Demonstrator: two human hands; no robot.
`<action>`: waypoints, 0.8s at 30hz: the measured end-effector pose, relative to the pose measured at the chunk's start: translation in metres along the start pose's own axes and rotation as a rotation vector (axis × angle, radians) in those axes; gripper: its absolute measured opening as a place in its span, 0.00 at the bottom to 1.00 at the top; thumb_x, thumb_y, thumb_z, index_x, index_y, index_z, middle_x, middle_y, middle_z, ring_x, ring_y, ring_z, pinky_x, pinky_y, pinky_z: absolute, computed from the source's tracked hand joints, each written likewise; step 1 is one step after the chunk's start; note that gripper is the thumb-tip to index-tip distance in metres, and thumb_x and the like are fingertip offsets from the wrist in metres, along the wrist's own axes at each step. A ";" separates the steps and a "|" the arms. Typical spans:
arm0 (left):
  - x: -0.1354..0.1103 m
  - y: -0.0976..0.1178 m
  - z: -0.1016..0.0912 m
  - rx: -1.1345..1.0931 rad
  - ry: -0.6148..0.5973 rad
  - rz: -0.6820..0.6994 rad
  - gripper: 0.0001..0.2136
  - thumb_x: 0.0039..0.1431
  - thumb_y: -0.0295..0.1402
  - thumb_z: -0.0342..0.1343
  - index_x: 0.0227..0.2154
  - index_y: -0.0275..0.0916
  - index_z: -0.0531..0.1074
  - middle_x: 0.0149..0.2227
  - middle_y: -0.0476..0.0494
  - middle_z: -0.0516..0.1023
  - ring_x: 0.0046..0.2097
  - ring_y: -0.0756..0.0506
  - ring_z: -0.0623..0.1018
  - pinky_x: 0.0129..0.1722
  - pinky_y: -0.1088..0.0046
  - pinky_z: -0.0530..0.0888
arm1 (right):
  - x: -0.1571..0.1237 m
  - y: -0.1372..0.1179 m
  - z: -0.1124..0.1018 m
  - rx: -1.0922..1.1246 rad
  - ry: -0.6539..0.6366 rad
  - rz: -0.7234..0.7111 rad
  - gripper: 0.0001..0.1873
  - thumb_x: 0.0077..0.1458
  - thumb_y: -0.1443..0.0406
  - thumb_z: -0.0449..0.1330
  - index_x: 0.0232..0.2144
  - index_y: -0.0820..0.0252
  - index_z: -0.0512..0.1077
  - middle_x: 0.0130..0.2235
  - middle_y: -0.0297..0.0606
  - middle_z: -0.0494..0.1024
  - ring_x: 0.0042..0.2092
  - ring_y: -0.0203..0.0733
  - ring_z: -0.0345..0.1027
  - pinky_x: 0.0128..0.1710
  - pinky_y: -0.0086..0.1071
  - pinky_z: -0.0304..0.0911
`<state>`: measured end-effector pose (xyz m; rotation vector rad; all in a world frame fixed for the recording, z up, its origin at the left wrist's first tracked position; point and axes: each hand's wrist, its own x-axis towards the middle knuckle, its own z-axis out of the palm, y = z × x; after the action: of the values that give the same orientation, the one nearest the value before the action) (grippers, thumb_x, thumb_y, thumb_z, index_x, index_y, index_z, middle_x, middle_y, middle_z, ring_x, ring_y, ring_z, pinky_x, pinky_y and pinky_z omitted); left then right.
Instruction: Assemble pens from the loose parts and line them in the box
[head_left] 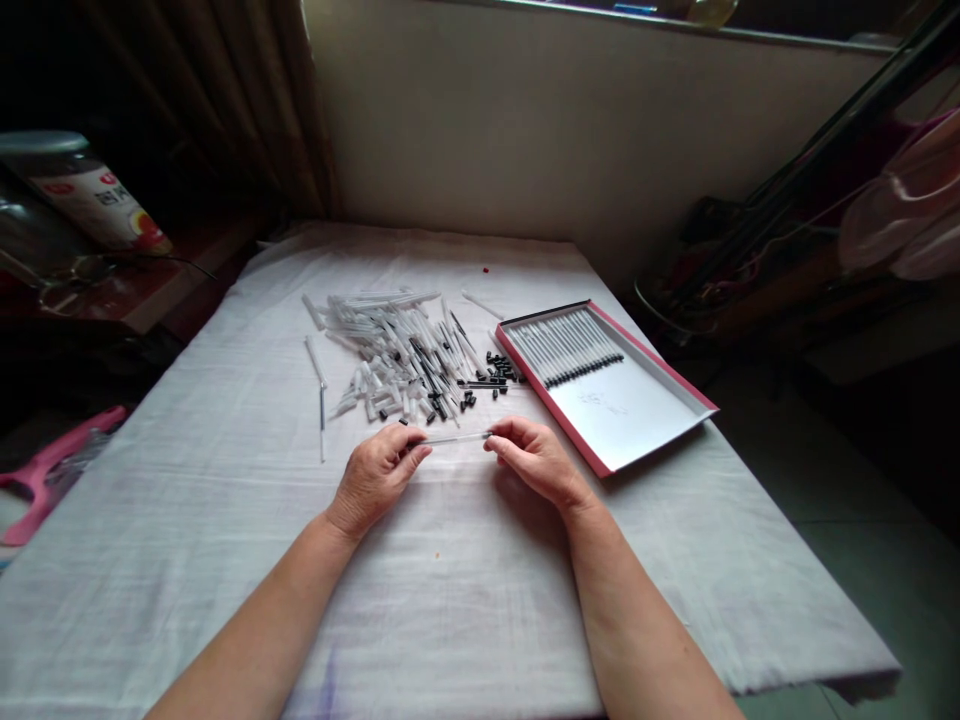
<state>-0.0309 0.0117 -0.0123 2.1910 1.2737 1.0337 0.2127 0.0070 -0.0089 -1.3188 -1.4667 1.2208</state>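
Observation:
A slim clear pen (pixel 456 438) lies level between my two hands, just above the cloth. Its left end is pinched in my left hand (pixel 382 472), where the fingers hide a dark tip. My right hand (pixel 534 462) pinches the other end, which also shows a bit of black. Beyond them spreads a pile of clear pen barrels and caps (pixel 390 340), with dark refills (pixel 435 372) mixed in. Small black plugs (pixel 501 368) are scattered to the pile's right. A shallow red-rimmed box lid (pixel 559 415) holds a row of assembled pens (pixel 566 345).
White cloth (pixel 450 600) covers the table. One barrel (pixel 315 360) and a refill (pixel 323 425) lie apart at left. A jar (pixel 97 190) and glasses (pixel 75 285) stand on a side surface at far left. A pink plastic object (pixel 60 460) sits beside the table's left edge.

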 end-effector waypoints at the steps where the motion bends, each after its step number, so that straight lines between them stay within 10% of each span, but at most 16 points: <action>1: 0.000 0.000 0.000 -0.005 -0.001 -0.007 0.06 0.61 0.35 0.54 0.34 0.40 0.73 0.29 0.48 0.76 0.29 0.50 0.74 0.32 0.75 0.71 | 0.000 0.000 0.000 -0.003 0.000 -0.013 0.11 0.52 0.58 0.62 0.34 0.60 0.74 0.32 0.37 0.79 0.29 0.36 0.69 0.28 0.28 0.66; 5: -0.002 0.000 0.002 -0.007 -0.037 -0.016 0.06 0.60 0.36 0.55 0.35 0.40 0.74 0.30 0.48 0.77 0.30 0.50 0.75 0.33 0.75 0.71 | -0.001 0.001 0.006 -0.092 -0.032 -0.104 0.19 0.52 0.60 0.62 0.46 0.57 0.75 0.37 0.38 0.79 0.34 0.37 0.71 0.32 0.30 0.67; 10: -0.002 0.001 0.002 -0.008 -0.063 -0.025 0.07 0.61 0.37 0.55 0.36 0.41 0.74 0.30 0.48 0.77 0.31 0.50 0.75 0.34 0.75 0.71 | -0.002 0.001 0.012 -0.257 -0.055 -0.242 0.09 0.55 0.61 0.61 0.36 0.57 0.79 0.34 0.40 0.81 0.35 0.41 0.74 0.39 0.35 0.68; 24: 0.009 -0.034 -0.036 0.501 0.158 -0.335 0.11 0.58 0.42 0.57 0.37 0.40 0.74 0.34 0.45 0.79 0.32 0.46 0.76 0.35 0.71 0.71 | 0.002 0.004 0.000 -0.266 0.117 -0.109 0.13 0.53 0.59 0.58 0.35 0.59 0.77 0.38 0.42 0.82 0.40 0.48 0.75 0.45 0.40 0.68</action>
<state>-0.0746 0.0359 -0.0075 2.1423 2.0735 0.8290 0.2137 0.0087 -0.0126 -1.4382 -1.6337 0.8855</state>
